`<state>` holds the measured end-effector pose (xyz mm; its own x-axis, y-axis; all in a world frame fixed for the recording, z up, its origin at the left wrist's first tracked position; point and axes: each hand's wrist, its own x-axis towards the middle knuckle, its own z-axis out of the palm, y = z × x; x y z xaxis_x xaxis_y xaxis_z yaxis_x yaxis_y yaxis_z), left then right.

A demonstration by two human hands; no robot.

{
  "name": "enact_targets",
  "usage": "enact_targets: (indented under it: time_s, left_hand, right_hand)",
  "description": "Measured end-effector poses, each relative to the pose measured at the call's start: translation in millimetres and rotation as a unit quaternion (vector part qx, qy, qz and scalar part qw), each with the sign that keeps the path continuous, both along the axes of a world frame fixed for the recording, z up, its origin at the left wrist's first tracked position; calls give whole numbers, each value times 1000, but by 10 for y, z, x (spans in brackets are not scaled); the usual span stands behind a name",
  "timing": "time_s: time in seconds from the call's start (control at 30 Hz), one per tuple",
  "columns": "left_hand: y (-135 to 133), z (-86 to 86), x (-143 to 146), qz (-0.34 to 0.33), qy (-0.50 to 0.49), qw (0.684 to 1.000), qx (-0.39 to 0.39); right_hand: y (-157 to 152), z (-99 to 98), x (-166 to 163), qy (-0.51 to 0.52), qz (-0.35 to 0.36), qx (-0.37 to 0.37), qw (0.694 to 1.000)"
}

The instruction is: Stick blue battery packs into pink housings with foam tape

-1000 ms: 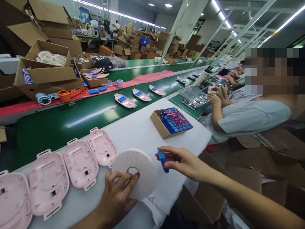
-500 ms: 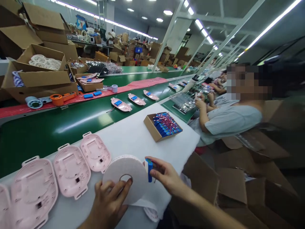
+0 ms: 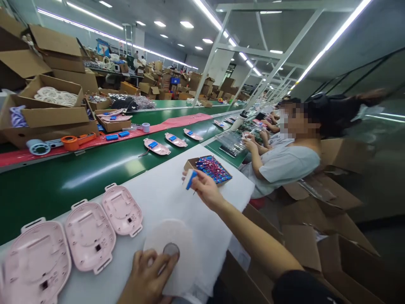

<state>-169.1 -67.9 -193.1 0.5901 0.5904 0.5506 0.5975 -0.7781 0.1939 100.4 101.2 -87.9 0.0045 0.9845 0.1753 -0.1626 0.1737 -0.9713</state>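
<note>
My right hand [image 3: 207, 191] pinches a blue battery pack [image 3: 191, 179] with a white pad on its side, held above the table just in front of the cardboard box of batteries [image 3: 224, 179]. A short wire end shows below the pack. My left hand [image 3: 150, 274] grips a wide roll of white tape [image 3: 186, 259], its fingers at the core hole and the thumb mostly hidden. Left of the roll, pink plastic shells [image 3: 122, 209] lie in a row, inner sides up, on the white table cover [image 3: 158, 198].
Beyond the table runs a green conveyor belt [image 3: 95, 169] carrying pink shells with blue batteries [image 3: 157, 147]. Tape dispensers [image 3: 74, 141] and open cartons [image 3: 53, 120] stand at its far side. A co-worker [image 3: 281, 162] sits at right, near cardboard boxes [image 3: 303, 240].
My right hand has moved up and away from the tape roll with the battery pack, towards the box of batteries. The roll is tipped lower, still in my left hand.
</note>
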Motion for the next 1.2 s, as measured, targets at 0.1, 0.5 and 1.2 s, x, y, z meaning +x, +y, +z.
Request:
enact_targets:
  time_s: [0.1, 0.5, 1.2]
  left_hand:
    - [68, 94, -74, -32, 20, 998, -58]
    - [-27, 90, -85, -59, 64, 989, -123]
    - [-29, -118, -18, -31, 48, 997, -50]
  right_hand:
    - [169, -102, -458, -167, 149, 24, 974]
    - [602, -69, -1763, -640, 300, 245, 664]
    - [691, -438, -1918, -541, 383, 313, 680]
